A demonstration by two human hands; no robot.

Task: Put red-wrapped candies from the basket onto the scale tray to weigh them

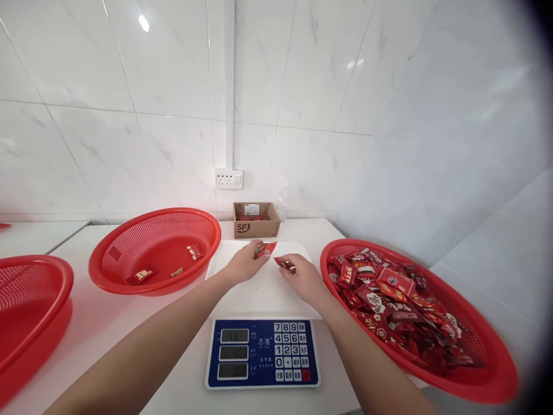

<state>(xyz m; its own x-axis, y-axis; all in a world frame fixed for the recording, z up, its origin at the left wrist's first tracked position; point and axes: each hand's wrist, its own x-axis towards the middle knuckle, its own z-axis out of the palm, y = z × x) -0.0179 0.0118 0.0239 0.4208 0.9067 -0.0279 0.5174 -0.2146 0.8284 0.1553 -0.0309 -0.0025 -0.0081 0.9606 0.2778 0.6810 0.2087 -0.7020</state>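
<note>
The scale's panel [262,372] faced the person, presumably for easy reading. The packet-filled basket [496,383] sat at the right, apparently within easy reach. Over the pan [259,297], the right hand [306,280] pinched a dark-red packet [287,265] and the left hand [242,265] gripped a bright-red packet [268,249], fingertips leaving their printed wrappers partly exposed. Behind stood a carton [264,231]

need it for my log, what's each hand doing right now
Left hand: closed on a red-wrapped snack, above the scale.
Right hand: closed on a small red packet.
</note>
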